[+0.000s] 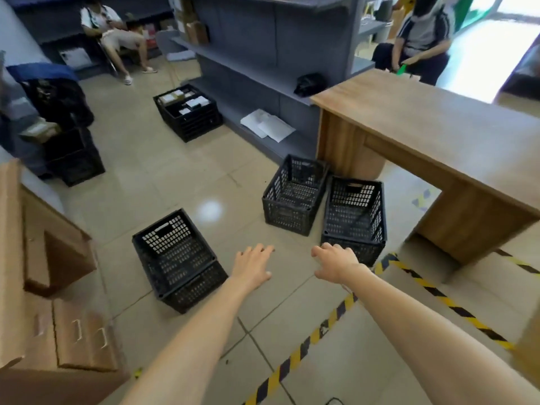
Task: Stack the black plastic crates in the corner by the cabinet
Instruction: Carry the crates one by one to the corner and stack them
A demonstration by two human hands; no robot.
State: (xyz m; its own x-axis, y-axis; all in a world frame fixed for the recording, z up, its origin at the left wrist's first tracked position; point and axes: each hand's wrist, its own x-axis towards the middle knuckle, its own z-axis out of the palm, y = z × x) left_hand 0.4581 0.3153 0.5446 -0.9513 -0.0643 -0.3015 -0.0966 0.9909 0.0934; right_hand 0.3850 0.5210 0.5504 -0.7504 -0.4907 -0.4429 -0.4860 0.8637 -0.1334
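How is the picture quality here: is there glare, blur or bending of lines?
Head view: a round glare spot shines on the tiled floor between the crates; the doorway at top right is overexposed, nearly white; the wide lens bends the wooden counter and shelf edges; the left edge is smeared and blurred; the empty crates and both open hands, left and right, are fairly sharp.

A single wide-angle view from the person's head, looking forward and steeply down over both outstretched forearms at a tiled floor (181, 182). The left hand (252, 266) and right hand (336, 263) sit low at centre, close to the lens. Beyond the fingertips the view takes in black crates (295, 197), grey shelving (263, 48) and a wooden desk (423, 118), edges bowed by the lens
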